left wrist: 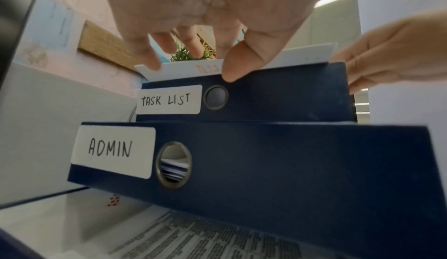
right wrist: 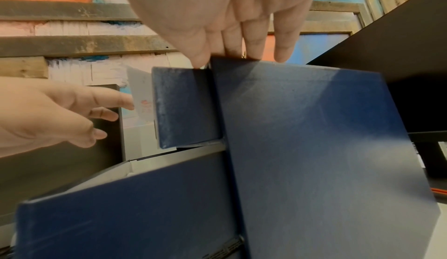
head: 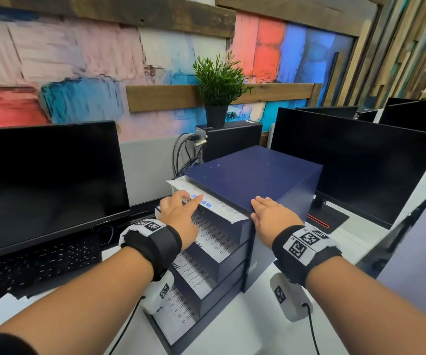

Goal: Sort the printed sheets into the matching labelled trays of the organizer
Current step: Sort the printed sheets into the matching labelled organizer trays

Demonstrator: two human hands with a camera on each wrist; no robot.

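Observation:
A navy organizer [head: 253,170] stands on the desk with stepped trays pulled out toward me. In the left wrist view the top tray is labelled TASK LIST [left wrist: 169,99] and the one below ADMIN [left wrist: 111,148]. A printed sheet [head: 217,206] lies in the top tray, sticking out at the front. My left hand [head: 189,201] rests on this sheet [left wrist: 184,70] with fairly straight fingers, thumb [left wrist: 234,66] at the tray's front edge. My right hand [head: 260,206] lies flat on the organizer's front right top corner [right wrist: 314,129]. Lower trays [head: 194,272] hold printed sheets.
A dark monitor [head: 48,180] and keyboard [head: 40,265] sit to the left. Another monitor [head: 355,160] stands close on the right. Behind the organizer are a small black computer [head: 230,139] with cables and a potted plant [head: 219,83]. The white desk [head: 232,334] extends toward me.

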